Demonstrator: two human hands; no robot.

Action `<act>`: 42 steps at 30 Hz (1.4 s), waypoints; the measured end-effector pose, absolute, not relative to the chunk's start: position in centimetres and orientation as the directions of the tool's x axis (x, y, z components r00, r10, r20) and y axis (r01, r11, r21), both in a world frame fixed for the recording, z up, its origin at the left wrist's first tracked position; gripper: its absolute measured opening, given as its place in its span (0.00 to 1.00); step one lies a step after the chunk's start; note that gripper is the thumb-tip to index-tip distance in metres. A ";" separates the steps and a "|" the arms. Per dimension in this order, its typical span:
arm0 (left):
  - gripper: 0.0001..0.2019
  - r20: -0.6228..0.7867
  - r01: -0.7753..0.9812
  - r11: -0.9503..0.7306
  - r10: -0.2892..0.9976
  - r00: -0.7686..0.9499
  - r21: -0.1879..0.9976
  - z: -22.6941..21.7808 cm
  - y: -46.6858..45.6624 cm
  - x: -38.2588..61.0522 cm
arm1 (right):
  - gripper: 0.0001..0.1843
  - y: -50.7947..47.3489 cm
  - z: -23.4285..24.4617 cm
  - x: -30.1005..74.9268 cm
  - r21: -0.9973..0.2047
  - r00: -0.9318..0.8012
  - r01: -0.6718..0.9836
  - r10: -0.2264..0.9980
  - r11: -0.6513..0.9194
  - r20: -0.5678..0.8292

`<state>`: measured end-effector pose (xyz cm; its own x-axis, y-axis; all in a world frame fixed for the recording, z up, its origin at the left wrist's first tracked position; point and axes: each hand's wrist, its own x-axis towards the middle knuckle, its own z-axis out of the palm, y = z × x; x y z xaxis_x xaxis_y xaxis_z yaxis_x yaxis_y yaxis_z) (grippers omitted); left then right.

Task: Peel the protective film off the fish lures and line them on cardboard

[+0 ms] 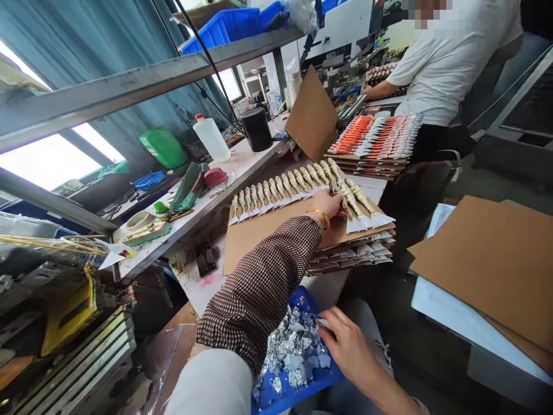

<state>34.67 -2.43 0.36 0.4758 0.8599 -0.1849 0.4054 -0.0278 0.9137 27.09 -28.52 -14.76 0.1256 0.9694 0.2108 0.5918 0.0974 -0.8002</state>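
The left hand (327,204) touches fish-shaped pieces (353,199) at its three o'clock, gripping or not I can't tell; cardboard (263,227) probably keeps them orderly. At six o'clock the right hand (349,344) pinches a slim tool (324,323) by a blue tray (305,392), likely there to contain silvery scraps (294,360).

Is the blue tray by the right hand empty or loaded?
Loaded: silvery foil-like scraps are heaped in the blue tray, with bare blue showing near its edge.
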 end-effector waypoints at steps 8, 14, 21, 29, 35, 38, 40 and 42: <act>0.14 -0.079 0.701 -0.328 0.873 0.480 0.633 2.0 -2.1 33.9 | 0.11 -29.2 -13.1 26.5 -0.802 0.007 0.577 0.981 0.154 0.194; 0.22 0.130 0.659 -0.521 0.827 0.547 0.543 4.4 -5.4 25.5 | 0.12 -29.6 -12.4 24.4 -0.728 -0.113 0.647 0.973 0.226 0.202; 0.18 0.154 0.905 -0.096 0.988 0.034 0.414 1.3 -9.7 0.7 | 0.14 -30.0 -13.7 23.6 -0.637 -0.187 0.714 0.957 0.289 0.223; 0.17 -0.179 0.921 0.196 0.973 -0.142 0.336 -9.3 -13.6 -9.1 | 0.14 -30.1 -14.3 22.4 -0.540 -0.169 0.793 0.953 0.282 0.250; 0.21 -0.249 0.908 0.196 0.962 -0.107 0.369 -11.4 -11.9 -7.5 | 0.14 -31.2 -13.4 22.4 -0.602 -0.103 0.759 0.958 0.249 0.267; 0.17 -0.274 0.865 0.245 0.953 -0.131 0.439 -11.1 -11.1 -8.6 | 0.13 -31.9 -13.0 22.5 -0.652 -0.033 0.732 0.967 0.197 0.254; 0.12 -0.289 0.814 0.268 0.949 -0.129 0.516 -10.5 -10.9 -9.3 | 0.13 -32.3 -12.6 22.4 -0.686 0.013 0.709 0.970 0.161 0.242; 0.09 -0.305 0.737 0.275 0.947 -0.098 0.618 -9.6 -11.1 -9.6 | 0.14 -32.5 -11.9 22.3 -0.716 0.044 0.684 0.971 0.141 0.233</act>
<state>-9.65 -11.13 -9.56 -0.0978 0.9474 -0.3046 0.7366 0.2748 0.6181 22.33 -32.54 -11.88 0.0438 0.9715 0.2330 0.6839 0.1409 -0.7159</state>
